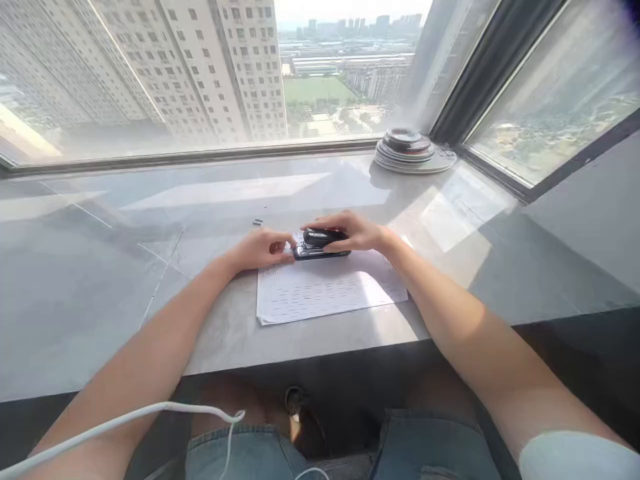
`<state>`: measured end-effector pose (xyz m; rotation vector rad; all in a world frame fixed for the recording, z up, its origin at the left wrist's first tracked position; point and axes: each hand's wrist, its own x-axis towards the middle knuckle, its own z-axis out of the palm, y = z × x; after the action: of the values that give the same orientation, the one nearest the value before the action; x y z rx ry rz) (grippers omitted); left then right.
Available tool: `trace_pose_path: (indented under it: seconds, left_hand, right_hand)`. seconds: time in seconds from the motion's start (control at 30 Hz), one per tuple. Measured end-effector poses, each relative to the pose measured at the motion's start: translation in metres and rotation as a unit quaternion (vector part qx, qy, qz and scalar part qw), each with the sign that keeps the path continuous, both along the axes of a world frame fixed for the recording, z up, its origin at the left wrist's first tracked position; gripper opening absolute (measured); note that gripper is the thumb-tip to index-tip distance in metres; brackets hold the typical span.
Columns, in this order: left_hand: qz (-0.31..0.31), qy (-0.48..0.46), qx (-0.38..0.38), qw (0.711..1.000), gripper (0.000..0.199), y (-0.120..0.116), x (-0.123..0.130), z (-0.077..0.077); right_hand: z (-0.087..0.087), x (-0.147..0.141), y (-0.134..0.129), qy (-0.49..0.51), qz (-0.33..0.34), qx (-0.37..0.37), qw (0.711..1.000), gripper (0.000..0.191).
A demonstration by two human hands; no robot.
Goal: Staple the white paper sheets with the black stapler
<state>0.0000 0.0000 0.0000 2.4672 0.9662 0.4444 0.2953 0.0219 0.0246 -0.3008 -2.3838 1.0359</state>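
A black stapler point(327, 252) lies over the upper part of some printed paper sheets point(325, 290) on the grey ledge. My right hand point(357, 230) is wrapped round its rear half, fingers over the top arm and thumb along the near side. The top arm stands slightly raised from the base at the front. My left hand point(263, 250) is at the stapler's front end, with thumb and forefinger curled in a pinch against it. Whether those fingertips also grip paper is too small to tell. Two short staple strips point(257, 221) lie just beyond my left hand.
Stacked plates point(407, 153) stand in the far right corner by the window frame point(450, 127). The tiled ledge point(100, 280) ends at a front edge above my lap. A white cable point(165, 407) crosses over my left forearm. Sunlit patches fall across the ledge.
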Motion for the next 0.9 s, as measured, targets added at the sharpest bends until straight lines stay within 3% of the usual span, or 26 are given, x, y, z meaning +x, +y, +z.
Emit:
trace_pose_path:
  seconds: [0.3,0.5,0.63,0.9]
  left_hand:
    - [-0.007,-0.015,-0.021,1.0,0.029,-0.006,0.003,0.01]
    - [-0.022,-0.025,-0.028,0.999,0.03,-0.006,0.003,0.012]
    - [-0.026,-0.029,-0.024,0.999,0.03,-0.005,0.002,0.011]
    - [-0.024,-0.038,-0.024,0.999,0.028,-0.005,0.004,0.011]
  right_hand:
    - [-0.006,-0.003,0.001,0.009,-0.027,-0.022,0.999,0.054]
    - [-0.004,-0.002,0.001,-0.011,0.009,-0.072,0.997,0.055]
    - [-0.005,0.005,0.005,-0.003,0.044,-0.166,0.985,0.057]
    - [-0.005,0.028,0.011,-0.031,0.119,-0.367,0.922,0.064]
